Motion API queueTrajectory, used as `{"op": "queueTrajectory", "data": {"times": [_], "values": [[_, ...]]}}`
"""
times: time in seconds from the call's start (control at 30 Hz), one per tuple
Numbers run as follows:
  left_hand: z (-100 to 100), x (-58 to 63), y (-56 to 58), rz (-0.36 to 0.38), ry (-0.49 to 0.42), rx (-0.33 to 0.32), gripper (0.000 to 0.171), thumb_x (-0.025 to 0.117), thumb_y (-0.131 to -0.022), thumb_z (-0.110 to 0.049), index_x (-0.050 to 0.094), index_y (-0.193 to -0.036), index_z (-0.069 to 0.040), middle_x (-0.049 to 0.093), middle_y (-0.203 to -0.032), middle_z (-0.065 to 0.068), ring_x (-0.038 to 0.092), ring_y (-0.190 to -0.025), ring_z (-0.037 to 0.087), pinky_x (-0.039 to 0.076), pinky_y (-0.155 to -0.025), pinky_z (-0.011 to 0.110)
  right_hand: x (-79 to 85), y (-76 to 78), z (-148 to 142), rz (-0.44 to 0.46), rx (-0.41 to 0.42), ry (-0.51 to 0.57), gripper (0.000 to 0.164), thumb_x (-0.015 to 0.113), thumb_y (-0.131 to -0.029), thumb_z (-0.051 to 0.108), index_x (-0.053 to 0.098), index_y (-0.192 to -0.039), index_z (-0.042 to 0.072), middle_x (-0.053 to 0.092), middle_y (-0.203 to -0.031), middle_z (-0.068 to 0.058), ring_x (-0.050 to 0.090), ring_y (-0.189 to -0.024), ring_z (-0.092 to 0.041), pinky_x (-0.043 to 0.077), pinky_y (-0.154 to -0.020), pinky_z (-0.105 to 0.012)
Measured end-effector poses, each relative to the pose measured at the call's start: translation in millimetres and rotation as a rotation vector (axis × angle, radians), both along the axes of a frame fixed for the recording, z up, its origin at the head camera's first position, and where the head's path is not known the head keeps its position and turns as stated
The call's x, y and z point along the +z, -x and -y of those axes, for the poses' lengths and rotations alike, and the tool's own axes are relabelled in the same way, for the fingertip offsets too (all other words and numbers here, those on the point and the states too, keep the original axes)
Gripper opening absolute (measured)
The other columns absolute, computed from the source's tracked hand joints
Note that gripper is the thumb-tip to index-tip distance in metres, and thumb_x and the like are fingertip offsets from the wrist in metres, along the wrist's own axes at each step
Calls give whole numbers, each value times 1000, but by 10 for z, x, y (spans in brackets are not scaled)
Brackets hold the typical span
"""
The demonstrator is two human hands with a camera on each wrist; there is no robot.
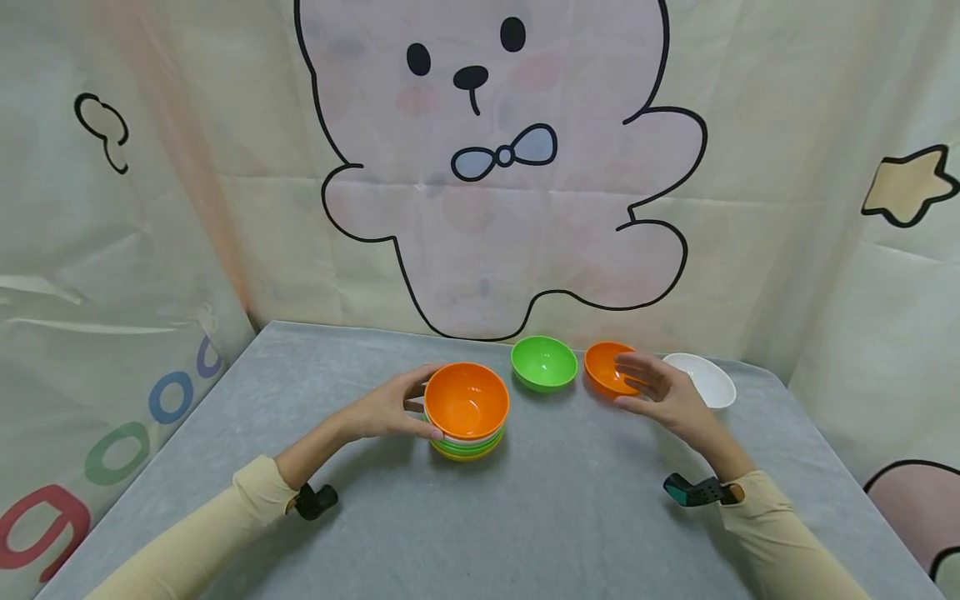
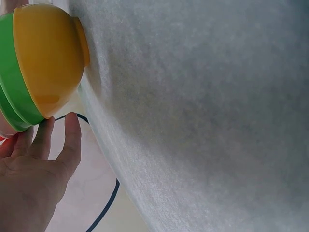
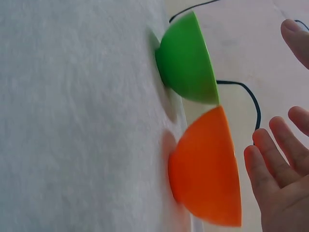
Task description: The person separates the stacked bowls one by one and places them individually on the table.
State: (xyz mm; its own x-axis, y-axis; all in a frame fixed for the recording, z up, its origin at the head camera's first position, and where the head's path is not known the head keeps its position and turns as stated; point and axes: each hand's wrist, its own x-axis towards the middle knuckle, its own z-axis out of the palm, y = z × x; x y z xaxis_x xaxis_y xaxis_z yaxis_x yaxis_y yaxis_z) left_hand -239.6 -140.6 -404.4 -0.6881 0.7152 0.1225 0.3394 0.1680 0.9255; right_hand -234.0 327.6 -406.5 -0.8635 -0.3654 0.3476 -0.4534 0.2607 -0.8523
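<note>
1. Several bowls, nested one in another, form the stack of bowls near the middle of the grey table. On top is an orange bowl, under it show a white rim and green rims, and a yellow bowl is the lowest. Their similar round form is probably the reason why they sit so closely.

2. The left hand is clamped on the left side of this stack, with the thumb at the near side and other fingers toward the far side. I judge that this hold keeps the pile steady and upright. Whether its base touches the table, I cannot tell.

3. To the right, along the far edge, stand a green bowl, a single orange bowl and a white bowl. All have their mouths upward, which seems convenient for gripping a rim.

4. The right hand is beside the single orange bowl, with its thumb and fingers apart and holding nothing; the right wrist view shows a gap to the rim.

5. Both forearms, in pale sleeves, reach forward and inward from the near side. Behind the table hangs a curtain with a cartoon animal.
</note>
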Motion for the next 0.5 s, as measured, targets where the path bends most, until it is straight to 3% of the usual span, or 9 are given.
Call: {"op": "queueTrajectory", "data": {"times": [0.27,0.5], "values": [[-3,4,-7,1,0,3,86,86,-85,-21,37,-156,-12,45,-152,3,45,-137,29,47,-101,49,11,-20,184,21,60,15,64,78,-84,-10,48,-141,-11,47,-141,-34,47,-128,-48,45,-104,-33],[-2,1,-3,-6,3,4,86,86,-85,-22,38,-156,-12,45,-152,3,46,-136,29,48,-101,48,1,-5,354,68,99,36,68,80,-84,-7,47,-143,-9,46,-143,-32,47,-131,-47,41,-106,-46]]}}
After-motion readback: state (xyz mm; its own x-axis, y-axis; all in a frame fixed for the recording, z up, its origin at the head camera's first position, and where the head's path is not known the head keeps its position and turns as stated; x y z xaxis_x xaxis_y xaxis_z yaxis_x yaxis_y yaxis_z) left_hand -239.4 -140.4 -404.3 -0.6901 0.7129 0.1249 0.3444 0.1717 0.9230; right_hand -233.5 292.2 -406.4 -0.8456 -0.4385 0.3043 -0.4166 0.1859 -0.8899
